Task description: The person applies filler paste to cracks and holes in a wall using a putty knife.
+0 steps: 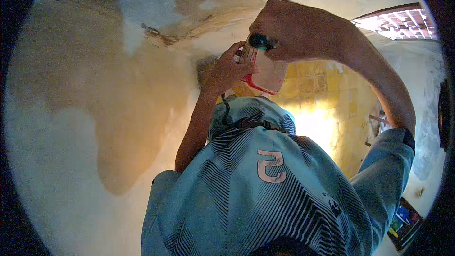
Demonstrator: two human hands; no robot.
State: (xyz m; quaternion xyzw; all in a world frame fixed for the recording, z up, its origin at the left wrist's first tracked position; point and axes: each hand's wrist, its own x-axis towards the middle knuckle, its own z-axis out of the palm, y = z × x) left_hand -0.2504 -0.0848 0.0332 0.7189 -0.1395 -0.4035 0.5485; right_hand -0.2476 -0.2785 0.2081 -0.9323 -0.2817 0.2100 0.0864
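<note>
Both hands are raised ahead of my chest, close together. My left hand [230, 70] has its fingers curled round the edge of a pale, flat-looking container [271, 73] with red along its rim. Above it, my right hand [289, 28] is closed round a tool with a dark, rounded handle end [259, 41]. The rest of that tool is hidden by my fingers and the container, so its kind does not show. Beyond the hands is a wall [142, 90] with large brown patches over pale grey-white.
Yellowish tiled floor [313, 85] lies below, with a bright patch of light. A window with a grille [398, 22] is at the upper right. At the lower right stands a dark shelf or box [405, 225] with coloured items. Torn, stained plaster [163, 35] marks the wall's upper part.
</note>
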